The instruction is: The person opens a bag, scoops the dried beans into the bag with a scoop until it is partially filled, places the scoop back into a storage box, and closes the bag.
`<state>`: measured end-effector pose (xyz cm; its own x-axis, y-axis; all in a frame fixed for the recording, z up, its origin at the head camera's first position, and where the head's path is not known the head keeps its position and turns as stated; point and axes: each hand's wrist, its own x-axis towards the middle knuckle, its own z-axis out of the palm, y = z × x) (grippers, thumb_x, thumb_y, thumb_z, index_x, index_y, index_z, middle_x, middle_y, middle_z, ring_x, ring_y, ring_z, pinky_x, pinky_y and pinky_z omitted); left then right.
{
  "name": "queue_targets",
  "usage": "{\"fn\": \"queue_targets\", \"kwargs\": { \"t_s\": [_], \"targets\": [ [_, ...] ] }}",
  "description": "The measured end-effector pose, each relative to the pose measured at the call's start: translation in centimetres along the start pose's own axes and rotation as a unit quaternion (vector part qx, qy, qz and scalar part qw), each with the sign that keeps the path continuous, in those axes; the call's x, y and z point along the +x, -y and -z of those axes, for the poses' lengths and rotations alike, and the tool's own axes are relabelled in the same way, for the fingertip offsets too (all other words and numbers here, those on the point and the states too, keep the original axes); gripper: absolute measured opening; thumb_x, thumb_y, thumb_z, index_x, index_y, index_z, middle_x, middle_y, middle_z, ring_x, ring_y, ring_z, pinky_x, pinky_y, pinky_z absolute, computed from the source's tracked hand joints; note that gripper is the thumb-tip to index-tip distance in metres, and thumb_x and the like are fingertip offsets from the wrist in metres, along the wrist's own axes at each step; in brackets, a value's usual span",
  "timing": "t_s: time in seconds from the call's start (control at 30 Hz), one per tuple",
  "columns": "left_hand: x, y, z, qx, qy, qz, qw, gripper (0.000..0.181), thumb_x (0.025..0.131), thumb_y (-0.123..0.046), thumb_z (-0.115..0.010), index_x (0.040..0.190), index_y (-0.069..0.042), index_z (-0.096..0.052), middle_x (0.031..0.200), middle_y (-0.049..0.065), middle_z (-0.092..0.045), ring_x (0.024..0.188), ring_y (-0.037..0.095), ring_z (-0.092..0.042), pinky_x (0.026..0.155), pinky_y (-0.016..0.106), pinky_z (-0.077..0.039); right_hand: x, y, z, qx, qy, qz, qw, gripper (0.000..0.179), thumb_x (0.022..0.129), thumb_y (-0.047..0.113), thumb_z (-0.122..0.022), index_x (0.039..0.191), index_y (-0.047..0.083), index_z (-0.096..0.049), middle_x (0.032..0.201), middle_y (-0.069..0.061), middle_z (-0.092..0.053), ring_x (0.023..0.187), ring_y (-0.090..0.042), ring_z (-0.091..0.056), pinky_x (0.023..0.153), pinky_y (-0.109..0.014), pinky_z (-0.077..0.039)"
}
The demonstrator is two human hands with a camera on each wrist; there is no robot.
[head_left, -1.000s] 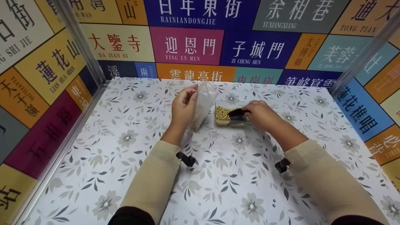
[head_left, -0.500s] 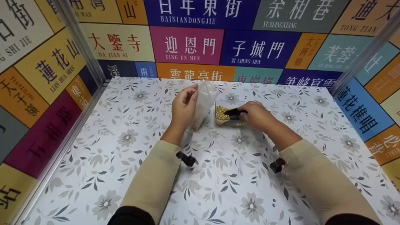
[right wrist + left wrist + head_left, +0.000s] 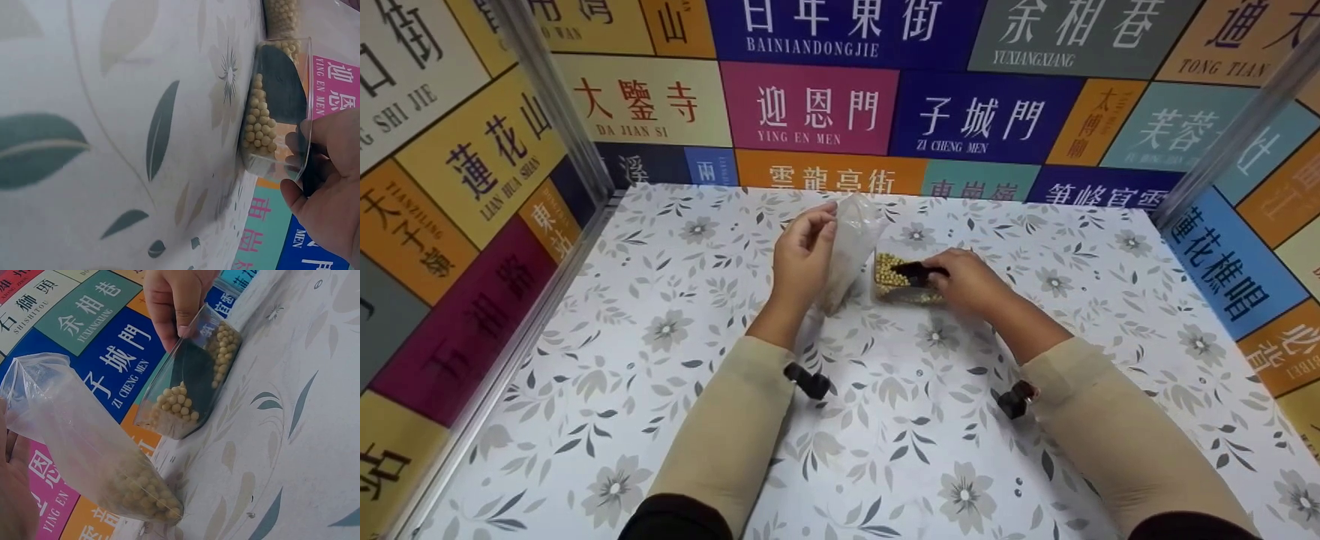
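My left hand (image 3: 801,259) holds up a clear plastic bag (image 3: 855,240) near its top. Yellow soybeans (image 3: 140,492) fill the bag's bottom, which reaches down to the table. Just right of it stands a small clear box (image 3: 907,297) with more soybeans (image 3: 261,121) in it. A black scoop (image 3: 913,271) is gripped by my right hand (image 3: 971,279). Its blade (image 3: 281,84) is down inside the box among the beans, seen through the wall in both wrist views. The tips of my left fingers are partly hidden.
White cloth with grey flowers and leaves covers the table (image 3: 900,450). Panels with Chinese lettering (image 3: 810,109) stand behind it and on both sides, with metal posts (image 3: 577,142) at the corners.
My right hand has moved left with the scoop, pushing the blade further across the box toward the bag side. The left hand and bag stay where they were.
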<state>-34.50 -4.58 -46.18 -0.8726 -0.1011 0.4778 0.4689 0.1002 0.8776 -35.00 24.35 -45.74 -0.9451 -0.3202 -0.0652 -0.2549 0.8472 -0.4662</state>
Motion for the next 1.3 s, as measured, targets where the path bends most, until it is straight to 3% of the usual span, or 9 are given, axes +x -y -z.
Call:
{"fn": "queue_targets", "kwargs": {
  "t_s": [0.23,0.47,0.8,1.3],
  "targets": [
    [0.1,0.1,-0.2,0.003,0.002,0.001,1.0,0.015,0.109,-0.022,-0.063,0.113,-0.011,-0.071,0.141,-0.004,-0.071,0.135,0.007,-0.063,0.113,0.024,-0.054,-0.1,-0.3,-0.6,0.035,-0.012,-0.008,0.9993,0.038,0.113,0.02,-0.053,0.148,0.008,-0.061,0.15,-0.017,-0.059,0.145,-0.038,-0.051,0.123,-0.058,-0.043],
    [0.1,0.2,-0.2,0.009,0.001,-0.019,0.9998,0.015,0.109,-0.02,-0.063,0.114,-0.008,-0.071,0.14,0.002,-0.071,0.134,0.013,-0.065,0.112,0.026,-0.056,-0.1,-0.6,-0.9,0.064,-0.023,0.0,0.9977,0.038,0.113,0.018,-0.053,0.148,0.007,-0.062,0.15,-0.02,-0.059,0.144,-0.039,-0.052,0.122,-0.058,-0.043],
    [0.0,0.2,-0.1,0.001,-0.002,-0.013,0.9999,0.013,0.109,-0.019,-0.064,0.112,-0.009,-0.072,0.139,-0.001,-0.072,0.135,0.01,-0.064,0.114,0.025,-0.054,-0.2,-0.8,-1.6,0.099,-0.054,0.002,0.9936,0.038,0.113,0.02,-0.055,0.148,0.007,-0.061,0.151,-0.017,-0.057,0.146,-0.037,-0.05,0.124,-0.057,-0.041],
    [0.0,0.2,-0.1,-0.002,-0.006,-0.017,0.9998,0.013,0.108,-0.016,-0.065,0.111,-0.006,-0.072,0.138,0.002,-0.072,0.133,0.012,-0.066,0.112,0.026,-0.056,-0.5,-0.9,-1.5,0.128,-0.058,-0.001,0.9901,0.039,0.113,0.022,-0.054,0.149,0.009,-0.06,0.155,-0.015,-0.055,0.149,-0.035,-0.048,0.127,-0.056,-0.039]
  ]
}}
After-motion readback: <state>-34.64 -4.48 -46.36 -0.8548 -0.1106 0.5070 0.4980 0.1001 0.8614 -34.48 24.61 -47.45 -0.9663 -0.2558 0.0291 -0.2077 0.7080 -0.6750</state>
